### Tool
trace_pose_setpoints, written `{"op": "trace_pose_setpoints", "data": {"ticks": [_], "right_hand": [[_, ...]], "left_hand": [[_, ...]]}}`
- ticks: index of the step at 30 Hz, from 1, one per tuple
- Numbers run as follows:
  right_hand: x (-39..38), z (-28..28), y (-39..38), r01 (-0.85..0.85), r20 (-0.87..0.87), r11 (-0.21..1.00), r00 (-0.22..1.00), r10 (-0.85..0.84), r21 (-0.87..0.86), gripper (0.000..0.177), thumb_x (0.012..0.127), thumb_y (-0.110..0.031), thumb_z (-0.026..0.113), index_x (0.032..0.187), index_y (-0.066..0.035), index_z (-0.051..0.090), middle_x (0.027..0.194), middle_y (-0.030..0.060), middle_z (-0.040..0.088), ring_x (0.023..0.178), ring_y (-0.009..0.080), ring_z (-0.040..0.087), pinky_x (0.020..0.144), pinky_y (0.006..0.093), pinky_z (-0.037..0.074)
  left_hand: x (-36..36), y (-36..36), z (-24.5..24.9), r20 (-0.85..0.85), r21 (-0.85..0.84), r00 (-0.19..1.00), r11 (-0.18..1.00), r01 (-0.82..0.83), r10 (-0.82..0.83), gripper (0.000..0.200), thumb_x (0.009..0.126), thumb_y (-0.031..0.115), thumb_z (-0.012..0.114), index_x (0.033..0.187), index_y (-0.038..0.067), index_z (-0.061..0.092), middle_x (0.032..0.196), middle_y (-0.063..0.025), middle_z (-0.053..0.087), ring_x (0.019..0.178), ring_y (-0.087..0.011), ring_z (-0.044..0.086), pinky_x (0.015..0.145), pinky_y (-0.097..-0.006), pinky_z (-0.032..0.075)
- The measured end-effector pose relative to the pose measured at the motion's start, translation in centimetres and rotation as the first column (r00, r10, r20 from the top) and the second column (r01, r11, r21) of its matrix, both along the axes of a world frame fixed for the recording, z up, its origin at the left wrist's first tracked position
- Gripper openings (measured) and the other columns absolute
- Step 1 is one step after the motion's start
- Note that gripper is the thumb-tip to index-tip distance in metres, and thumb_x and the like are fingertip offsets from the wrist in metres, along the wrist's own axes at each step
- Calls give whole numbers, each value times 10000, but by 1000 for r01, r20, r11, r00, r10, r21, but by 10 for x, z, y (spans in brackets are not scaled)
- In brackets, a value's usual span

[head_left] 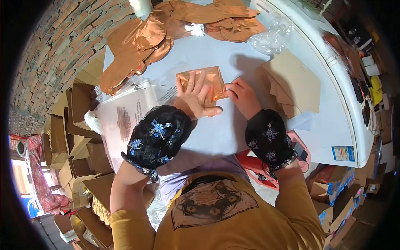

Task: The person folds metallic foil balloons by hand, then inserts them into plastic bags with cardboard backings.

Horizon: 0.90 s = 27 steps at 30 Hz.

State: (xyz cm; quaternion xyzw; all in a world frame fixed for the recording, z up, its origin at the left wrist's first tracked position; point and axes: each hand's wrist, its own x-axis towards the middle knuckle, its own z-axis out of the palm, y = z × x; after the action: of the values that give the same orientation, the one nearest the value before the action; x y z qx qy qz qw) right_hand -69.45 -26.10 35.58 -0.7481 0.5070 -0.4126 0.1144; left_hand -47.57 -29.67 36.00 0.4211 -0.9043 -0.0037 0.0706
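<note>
A folded copper-coloured foil sheet [213,77] lies on the pale table [208,54]. My left hand [193,95] rests flat on its left part, fingers spread and pointing away from me. At the foil's right edge, my right hand [242,96] pinches its lower right corner between thumb and fingers. Larger copper foil pieces [137,46] are heaped at the far left, and more foil [233,25] lies along the far side. Printed clear plastic bags [125,121] lie left of my left hand, partly under its black sleeve.
Brown cardboard sheets [291,81] lie right of my right hand. Crumpled clear plastic [273,37] sits at the far right, near the table's white curved edge [346,87]. A white roll [141,6] stands at the far left. Open cardboard boxes [79,146] crowd the left side.
</note>
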Motion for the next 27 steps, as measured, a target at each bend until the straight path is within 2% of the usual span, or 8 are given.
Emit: {"op": "trace_pose_setpoints", "data": {"ticks": [4, 9, 12, 15, 18, 21, 26, 27], "right_hand": [[0, 5, 2, -1, 13, 999, 1000, 0, 52, 85, 845, -79, 611, 923, -52, 633, 869, 112, 557, 816, 325, 588, 736, 404, 496], [-6, 9, -12, -28, -71, 999, 997, 30, 31, 88, 884, -115, 575, 893, -39, 619, 879, 141, 587, 818, 347, 601, 726, 430, 496], [-7, 18, -27, 8, -132, 988, 991, 13, 154, 172, 906, -199, 570, 878, -34, 608, 879, 161, 616, 830, 364, 609, 736, 451, 492], [6, 30, -40, 165, -226, 948, 969, -104, 271, 257, 896, -302, 594, 907, -45, 604, 871, 169, 633, 826, 373, 612, 742, 465, 487], [9, 16, -56, 117, -238, 992, 966, -103, 44, 321, 854, -368, 646, 938, -62, 590, 872, 159, 629, 831, 374, 610, 742, 467, 487], [10, 10, -65, 99, -299, 994, 948, -107, -44, 334, 800, -317, 734, 937, -71, 554, 847, 130, 611, 789, 333, 593, 697, 426, 476], [8, 11, -69, 100, -283, 993, 956, -80, 57, 350, 778, -319, 747, 919, -76, 538, 850, 115, 589, 807, 316, 583, 706, 420, 466], [7, 12, -69, 99, -284, 992, 956, -74, 73, 347, 779, -318, 745, 917, -76, 538, 854, 116, 587, 812, 315, 581, 712, 420, 465]], "left_hand": [[-1, 0, -14, -107, -144, 994, 989, 13, -29, 1080, 693, 869, 492, 1435, 94, 369, 1586, -188, 174, 1456, -439, 138, 1057, -737, 59], [0, 3, -9, -185, -89, 982, 996, 14, -31, 1005, 710, 842, 511, 1370, 86, 455, 1582, -174, 188, 1468, -404, 115, 1057, -736, 57], [-1, 5, -7, -192, -84, 981, 996, 8, -24, 983, 715, 843, 499, 1342, 85, 496, 1569, -170, 213, 1477, -375, 91, 1064, -732, 41], [-2, 5, -8, -197, -95, 980, 995, -8, -11, 973, 719, 844, 489, 1326, 84, 516, 1544, -172, 255, 1473, -371, 111, 1069, -730, 32], [-2, 5, -10, -199, -121, 980, 993, -11, -13, 965, 721, 844, 486, 1315, 85, 529, 1515, -172, 301, 1468, -367, 132, 1073, -728, 28], [-2, 5, -8, -196, -145, 980, 989, -10, -19, 956, 721, 837, 493, 1314, 88, 530, 1491, -173, 334, 1464, -363, 151, 1073, -730, 32], [2, 14, 2, -278, -185, 959, 983, 7, -60, 851, 776, 752, 539, 1288, 72, 540, 1474, -193, 350, 1454, -375, 180, 1086, -706, 89], [4, 20, 6, -321, -168, 947, 985, -49, -8, 776, 785, 648, 587, 1303, 74, 521, 1453, -189, 367, 1432, -380, 212, 1092, -667, 140]]}}
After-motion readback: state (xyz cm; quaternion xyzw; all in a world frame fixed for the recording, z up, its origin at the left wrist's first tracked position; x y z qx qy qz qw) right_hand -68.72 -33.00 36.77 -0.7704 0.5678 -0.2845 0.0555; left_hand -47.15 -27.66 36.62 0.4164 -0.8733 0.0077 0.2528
